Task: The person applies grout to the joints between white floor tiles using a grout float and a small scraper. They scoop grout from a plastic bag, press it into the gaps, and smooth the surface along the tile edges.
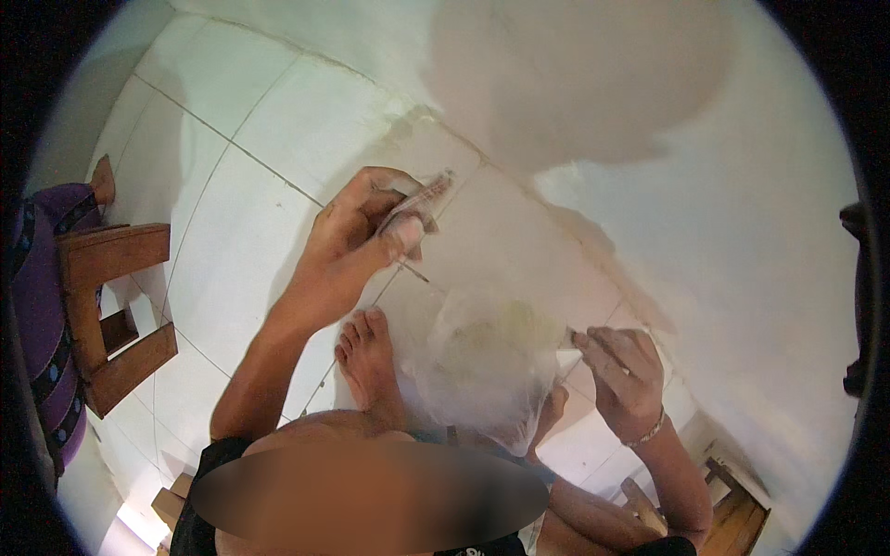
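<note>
My left hand (pixel 343 246) is closed on a small clear plastic packet (pixel 428 190), thumb across it, above the tiled floor in the upper middle. My right hand (pixel 623 375) is lower at the right, its fingers pinched at the edge of a larger, cloudy clear plastic bag (pixel 482 361). This bag hangs over my lower legs and has something pale inside, too hazy to make out. My bare left foot (pixel 366 361) shows between my left forearm and the bag.
A wooden stool (pixel 116 246) stands at the left, beside another person in purple patterned cloth (pixel 51 324) with a bare foot showing. More wooden furniture (pixel 742 514) is at the lower right. A pale wall (pixel 742 241) meets the white tiled floor (pixel 241 176) on the right.
</note>
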Demonstrator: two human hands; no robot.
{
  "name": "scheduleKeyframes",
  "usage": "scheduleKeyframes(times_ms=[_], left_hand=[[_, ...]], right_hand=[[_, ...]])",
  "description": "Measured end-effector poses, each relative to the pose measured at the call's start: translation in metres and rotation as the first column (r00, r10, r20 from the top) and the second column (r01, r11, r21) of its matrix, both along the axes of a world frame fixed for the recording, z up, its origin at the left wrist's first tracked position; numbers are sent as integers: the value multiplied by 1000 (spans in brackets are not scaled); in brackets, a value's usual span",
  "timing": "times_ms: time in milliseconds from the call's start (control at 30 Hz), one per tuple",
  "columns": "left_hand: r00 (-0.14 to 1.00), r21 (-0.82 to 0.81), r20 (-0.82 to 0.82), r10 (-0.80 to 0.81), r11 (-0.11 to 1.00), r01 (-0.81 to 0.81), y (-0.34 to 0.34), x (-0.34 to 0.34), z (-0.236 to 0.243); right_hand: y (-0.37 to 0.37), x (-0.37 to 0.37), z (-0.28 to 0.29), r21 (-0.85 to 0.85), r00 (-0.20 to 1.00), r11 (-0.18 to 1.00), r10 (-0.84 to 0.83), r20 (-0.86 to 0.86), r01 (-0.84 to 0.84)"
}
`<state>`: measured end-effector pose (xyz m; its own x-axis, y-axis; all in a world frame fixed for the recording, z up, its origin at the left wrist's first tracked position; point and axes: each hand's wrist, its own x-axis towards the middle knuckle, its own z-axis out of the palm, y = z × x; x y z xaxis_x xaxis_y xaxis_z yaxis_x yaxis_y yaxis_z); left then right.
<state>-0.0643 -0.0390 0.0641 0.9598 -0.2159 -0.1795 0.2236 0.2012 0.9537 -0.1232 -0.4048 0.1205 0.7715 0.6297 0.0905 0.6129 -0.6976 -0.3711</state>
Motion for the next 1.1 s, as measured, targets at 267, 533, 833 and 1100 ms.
scheduleKeyframes(times_ms=[267,533,833,1100], left_hand=[[531,402,-169,-830,434,806,-65,-50,7],[499,923,163,-851,310,227,-90,-81,-66],[277,879,300,-913,377,292,-75,-77,-76],[899,736,37,-437,620,271,-43,-45,-68]], right_hand=[[9,-51,-31,-189,989,979,56,-137,-81],[12,-56,-56,-305,989,950,-106,-102,70],[6,-59,-56,-235,824,922,-382,-419,308],[9,-32,-96,-165,524,887,-395,-754,432]])
